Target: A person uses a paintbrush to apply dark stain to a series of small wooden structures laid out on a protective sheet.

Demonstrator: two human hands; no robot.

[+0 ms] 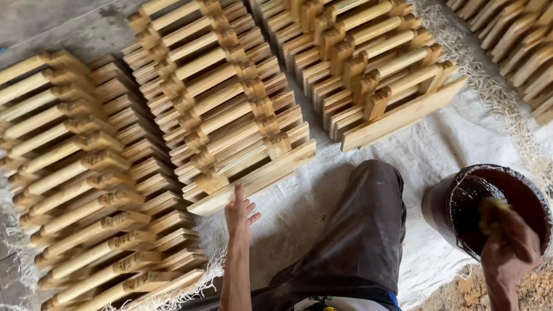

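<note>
While the left hand (240,212) stretches out with fingers spread wide, its tips touching the nearest pale wooden frame piece (252,179) at the front of the middle overlapping row, the right hand (510,247) is closed around a yellowish brush (491,212) dipped in the round dark stain bucket (531,192), standing on a white woven sheet (440,147).

I'm squatting in a woodworking shop: rows of unfinished wooden frames (235,94) overlap on a white sack cloth (440,147) beyond my left hand (239,211), a pot of dark stain (500,207) sits under my right hand (511,247) (sawdust (548,286) just beside it), over a bare concrete floor (30,23).
</note>
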